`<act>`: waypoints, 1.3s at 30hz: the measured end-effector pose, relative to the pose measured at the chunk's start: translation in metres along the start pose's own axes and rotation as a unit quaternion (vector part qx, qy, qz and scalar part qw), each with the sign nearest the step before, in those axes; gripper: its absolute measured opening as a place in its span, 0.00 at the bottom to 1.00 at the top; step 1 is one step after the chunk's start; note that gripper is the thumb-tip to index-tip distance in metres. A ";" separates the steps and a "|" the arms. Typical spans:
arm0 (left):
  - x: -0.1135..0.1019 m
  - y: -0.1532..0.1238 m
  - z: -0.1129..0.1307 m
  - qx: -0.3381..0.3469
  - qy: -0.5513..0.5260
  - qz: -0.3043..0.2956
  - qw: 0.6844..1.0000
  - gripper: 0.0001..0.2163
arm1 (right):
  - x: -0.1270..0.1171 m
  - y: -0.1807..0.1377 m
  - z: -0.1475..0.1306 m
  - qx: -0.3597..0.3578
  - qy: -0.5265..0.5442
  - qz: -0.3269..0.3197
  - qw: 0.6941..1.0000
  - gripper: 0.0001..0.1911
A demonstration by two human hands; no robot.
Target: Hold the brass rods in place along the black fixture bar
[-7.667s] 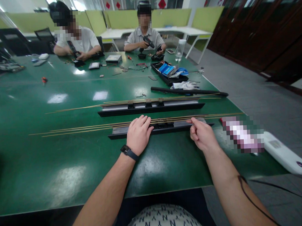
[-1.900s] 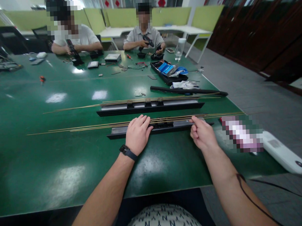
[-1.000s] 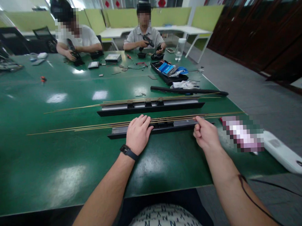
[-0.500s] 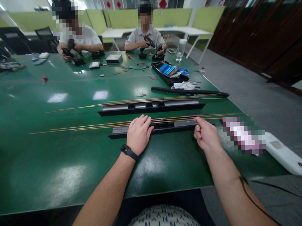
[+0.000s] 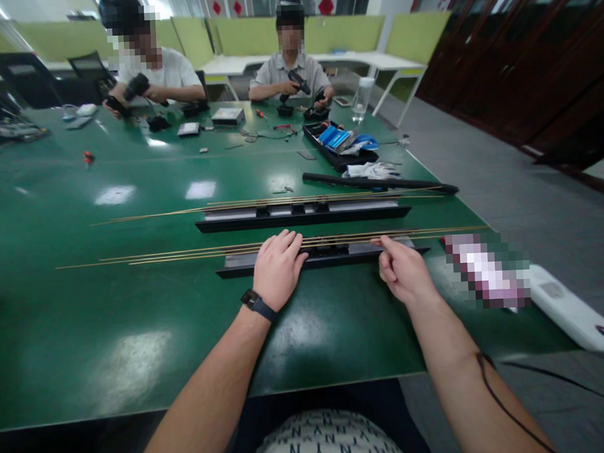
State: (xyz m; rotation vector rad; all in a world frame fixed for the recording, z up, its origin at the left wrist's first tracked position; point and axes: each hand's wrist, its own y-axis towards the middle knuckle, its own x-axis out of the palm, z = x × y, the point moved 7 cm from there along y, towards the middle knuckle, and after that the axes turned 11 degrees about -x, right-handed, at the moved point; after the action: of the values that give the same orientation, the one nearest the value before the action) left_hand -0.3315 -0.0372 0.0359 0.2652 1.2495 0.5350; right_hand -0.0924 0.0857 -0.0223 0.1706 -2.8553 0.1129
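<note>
So the left hand (image 5: 278, 267) lies flat, fingers together, pressing on the near black rail (image 5: 333, 257). The right hand (image 5: 404, 273) pinches one of the brass rods (image 5: 183, 254) lying along that rail, near its right end. A second rail (image 5: 301, 218) sits just behind on the green table (image 5: 137, 340).

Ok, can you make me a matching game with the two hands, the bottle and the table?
Things:
1. left hand
2. right hand
3. clear bottle
4. table

Places, colours, states:
A. green and shiny
B. fingertips on the thin brass rods
C. stands upright at the far end
D. rests palm down on the near black rail

Pairs: 1-D, 2-B, 3-C, 4-A.
</note>
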 end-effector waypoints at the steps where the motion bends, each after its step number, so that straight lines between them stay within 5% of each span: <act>1: 0.000 0.000 0.000 0.000 -0.001 -0.001 1.000 0.16 | 0.000 0.000 0.000 0.001 0.000 0.002 1.000 0.17; 16: 0.000 0.000 -0.001 -0.001 -0.005 0.002 1.000 0.16 | -0.028 0.007 -0.009 -0.056 0.005 0.126 0.990 0.13; 23: 0.000 0.000 0.000 -0.003 -0.007 0.001 1.000 0.16 | -0.025 0.006 -0.010 -0.063 -0.001 0.110 0.992 0.14; 30: 0.000 0.000 0.000 -0.003 0.000 0.000 1.000 0.16 | 0.004 -0.002 -0.001 -0.010 -0.010 -0.020 1.000 0.18; 39: 0.000 0.000 0.000 -0.002 -0.002 0.000 1.000 0.16 | -0.004 0.002 -0.003 -0.017 0.000 0.009 1.000 0.17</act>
State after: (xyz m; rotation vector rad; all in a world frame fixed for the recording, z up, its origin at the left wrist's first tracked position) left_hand -0.3316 -0.0371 0.0360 0.2631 1.2451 0.5370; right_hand -0.0884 0.0880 -0.0211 0.1370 -2.8580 0.0679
